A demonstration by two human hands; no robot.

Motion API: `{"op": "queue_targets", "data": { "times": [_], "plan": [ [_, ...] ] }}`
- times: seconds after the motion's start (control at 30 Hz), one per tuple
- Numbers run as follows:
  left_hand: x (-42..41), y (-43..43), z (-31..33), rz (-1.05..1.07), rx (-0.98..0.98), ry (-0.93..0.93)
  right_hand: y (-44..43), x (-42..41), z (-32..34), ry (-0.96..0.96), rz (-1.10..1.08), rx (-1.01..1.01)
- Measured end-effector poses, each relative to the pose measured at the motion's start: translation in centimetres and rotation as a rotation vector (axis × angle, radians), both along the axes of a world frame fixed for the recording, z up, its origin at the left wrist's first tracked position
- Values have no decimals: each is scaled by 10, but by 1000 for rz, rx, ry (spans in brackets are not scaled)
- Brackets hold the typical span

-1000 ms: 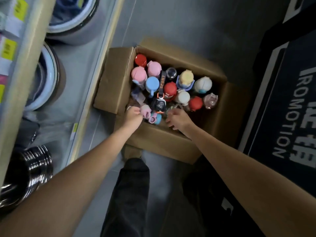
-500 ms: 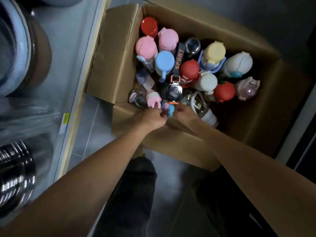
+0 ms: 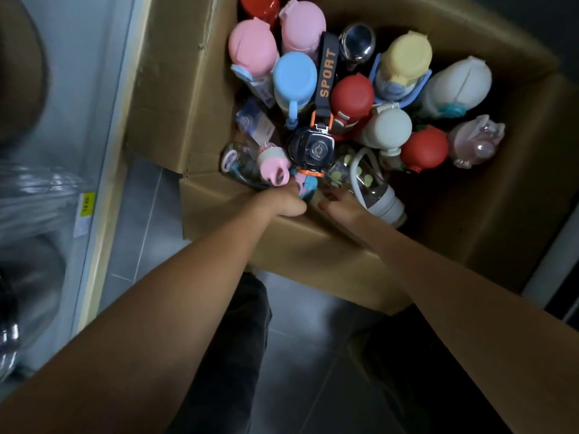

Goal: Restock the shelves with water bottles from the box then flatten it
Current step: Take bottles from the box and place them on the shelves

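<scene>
Left hand [image 3: 282, 203] curls its fingers round the blue-capped bottle [image 3: 308, 184]; right hand [image 3: 340, 208], fingers relaxed, touches the clear bottle [image 3: 366, 183]. Lift straight up.

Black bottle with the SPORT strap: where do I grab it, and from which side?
Grip the square black lid, coming straight down from above. The bottle stands upright, hemmed in by the red bottle and the blue-lidded bottle, so its sides are hidden. The strap lying between those neighbours is probably an easier handle if the lid proves too wide.
</scene>
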State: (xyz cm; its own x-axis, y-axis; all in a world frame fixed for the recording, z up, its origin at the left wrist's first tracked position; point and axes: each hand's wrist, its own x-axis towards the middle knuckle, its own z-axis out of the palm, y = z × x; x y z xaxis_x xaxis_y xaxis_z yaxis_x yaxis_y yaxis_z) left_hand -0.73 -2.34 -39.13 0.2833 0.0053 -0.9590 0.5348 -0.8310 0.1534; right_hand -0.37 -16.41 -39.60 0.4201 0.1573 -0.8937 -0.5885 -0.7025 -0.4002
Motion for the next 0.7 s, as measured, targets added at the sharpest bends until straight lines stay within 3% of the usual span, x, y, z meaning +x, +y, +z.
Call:
{"op": "queue_targets", "data": {
  "times": [0.13,0.27,0.37,0.5,0.7],
  "plan": [
    [8,-7,-7,222,-37,-97,-1,-1,-7,5,-32,6],
    [8,-9,-8,317,-74,-139,-4,-2,-7,-15,-51,23],
    [6,-13,5,588,-134,-185,-8,-7,1,-50,-67,34],
    [-3,-8,41,837,-251,-255,-13,-8,28,-61,-29,83],
    [-7,5,110,1151,-385,-202,-10,-1,79,-143,47,114]
  ]
}}
